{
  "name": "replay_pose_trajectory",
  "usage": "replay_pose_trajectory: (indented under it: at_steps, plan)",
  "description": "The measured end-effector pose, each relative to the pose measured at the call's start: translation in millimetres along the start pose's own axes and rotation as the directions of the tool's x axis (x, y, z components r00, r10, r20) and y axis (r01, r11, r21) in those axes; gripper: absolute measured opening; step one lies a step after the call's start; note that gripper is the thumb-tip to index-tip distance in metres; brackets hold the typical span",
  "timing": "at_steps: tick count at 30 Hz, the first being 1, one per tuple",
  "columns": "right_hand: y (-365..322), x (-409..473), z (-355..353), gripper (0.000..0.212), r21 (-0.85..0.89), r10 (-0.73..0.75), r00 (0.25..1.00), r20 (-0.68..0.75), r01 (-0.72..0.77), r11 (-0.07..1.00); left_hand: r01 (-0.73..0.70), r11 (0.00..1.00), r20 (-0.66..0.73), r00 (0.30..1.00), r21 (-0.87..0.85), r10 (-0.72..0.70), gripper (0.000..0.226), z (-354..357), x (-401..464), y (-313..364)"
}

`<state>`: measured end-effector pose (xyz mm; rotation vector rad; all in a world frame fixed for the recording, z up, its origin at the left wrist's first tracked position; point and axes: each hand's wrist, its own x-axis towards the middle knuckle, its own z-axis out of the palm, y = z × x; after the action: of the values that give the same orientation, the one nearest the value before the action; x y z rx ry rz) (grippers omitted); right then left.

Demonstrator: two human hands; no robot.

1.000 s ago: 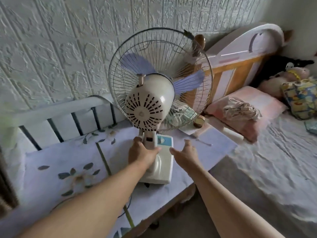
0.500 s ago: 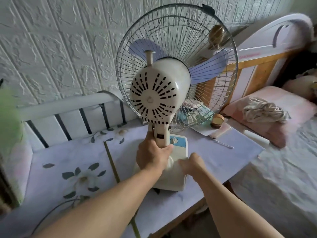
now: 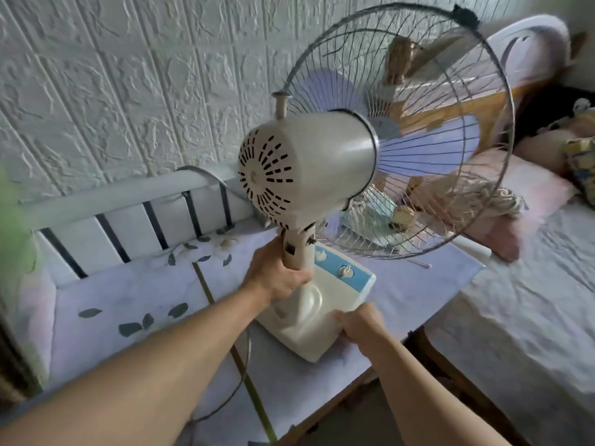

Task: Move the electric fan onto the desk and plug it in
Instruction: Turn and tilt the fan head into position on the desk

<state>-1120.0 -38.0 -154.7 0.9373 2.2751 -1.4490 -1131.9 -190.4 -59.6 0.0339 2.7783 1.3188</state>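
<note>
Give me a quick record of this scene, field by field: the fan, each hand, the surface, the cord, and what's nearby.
fan: electric fan, cream body, pale purple blades, wire cage, seen from behind
left hand: left hand wrapped around the fan's neck
right hand: right hand gripping the near edge of the base
surface: desk covered with a leaf-print cloth
cord: cord trailing across the desk; plug not visible
nearby: bed to the right with a pink pillow

Cream fan (image 3: 309, 175) with lilac blades (image 3: 428, 149), grey wire cage (image 3: 502, 91), blue control strip (image 3: 344, 272); surface (image 3: 128, 300) in pale lavender cloth printed with grey-green leaves; white embossed brick-pattern wall (image 3: 128, 75); pink pillow (image 3: 528, 194), white crumpled bedsheet (image 3: 515, 300)
</note>
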Motion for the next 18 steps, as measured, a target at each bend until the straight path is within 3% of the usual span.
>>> replay_pose_trajectory:
  at_steps: [6, 10, 12, 14, 16, 18]
  plan:
    - [2, -3, 29, 0.023, 0.137, 0.071, 0.996, -0.045, -0.064, 0.988, -0.054, 0.997, 0.156, 0.986, -0.046, 0.061, 0.042, -26, 16, -9]
    - [5, -3, 35, 0.033, 0.221, 0.115, 0.992, -0.055, -0.1, 0.97, -0.072, 0.995, 0.183, 0.979, -0.075, 0.085, 0.042, -31, 15, -11]
    - [4, -6, 30, 0.036, 0.23, 0.119, 0.989, -0.09, -0.095, 0.969, -0.076, 0.995, 0.116, 0.99, -0.07, 0.084, 0.043, -26, 10, -12]
    - [1, -4, 17, 0.039, 0.144, 0.079, 0.974, -0.215, -0.048, 0.988, -0.03, 0.998, -0.008, 1.0, -0.051, 0.03, 0.051, -15, 0, -15]
    - [-5, 1, 0, 0.043, 0.002, -0.007, 0.938, -0.347, 0.009, 1.0, 0.115, 0.991, -0.122, 0.985, -0.072, -0.123, 0.068, 3, -12, -20]
    - [-7, 15, -12, 0.047, -0.091, -0.113, 0.924, -0.365, 0.085, 0.992, 0.248, 0.958, -0.177, 0.946, -0.147, -0.272, 0.084, 26, -23, -26]
